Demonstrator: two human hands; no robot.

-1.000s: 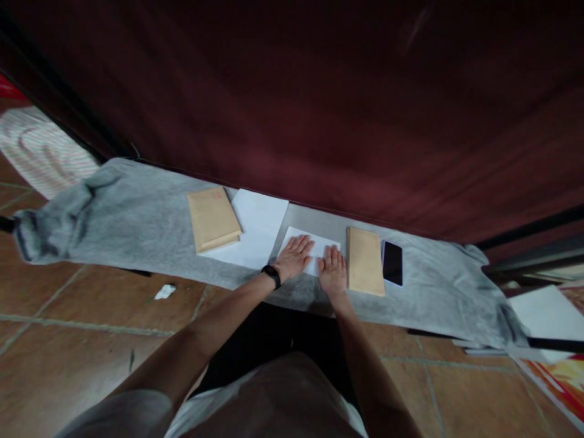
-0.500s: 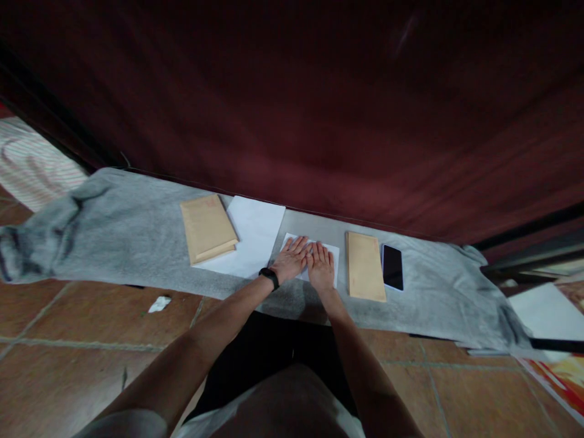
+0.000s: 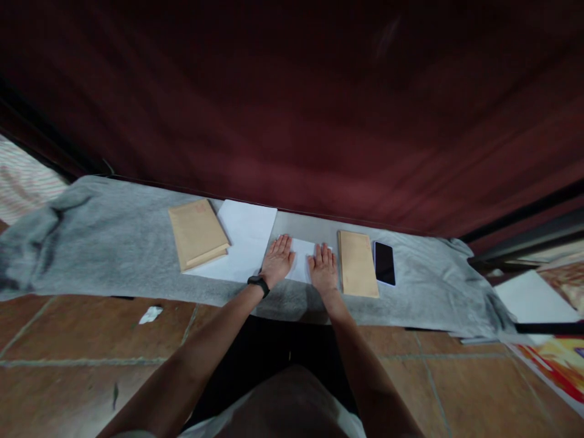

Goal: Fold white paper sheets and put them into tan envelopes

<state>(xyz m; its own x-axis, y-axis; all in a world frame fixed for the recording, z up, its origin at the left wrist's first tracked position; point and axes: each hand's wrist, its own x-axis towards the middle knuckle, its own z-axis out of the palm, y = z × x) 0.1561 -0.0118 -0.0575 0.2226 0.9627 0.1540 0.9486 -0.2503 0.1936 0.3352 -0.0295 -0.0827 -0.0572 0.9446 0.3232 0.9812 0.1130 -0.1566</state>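
Note:
A small white sheet of paper (image 3: 301, 258), which looks folded, lies on the grey cloth (image 3: 123, 243) in front of me. My left hand (image 3: 277, 260) rests flat on the paper's left end, fingers stretched out, a black band on the wrist. On its right end lies my right hand (image 3: 323, 267), also flat with fingers extended. Just left of my left hand are larger white sheets (image 3: 250, 231), partly covered by a stack of brown envelopes (image 3: 196, 231). Close to the right of my right hand sits another stack of brown envelopes (image 3: 358, 264).
A smartphone (image 3: 384, 263) with a dark screen lies right of the right-hand envelopes. Behind the cloth rises a dark red upright surface (image 3: 292, 121). On the tiled floor (image 3: 68, 340) is a crumpled white scrap (image 3: 150, 314). A white panel (image 3: 536, 298) stands at far right.
My hands were close together over the middle of the small paper. They have slid apart to its two ends, baring the middle. The view has shifted slightly.

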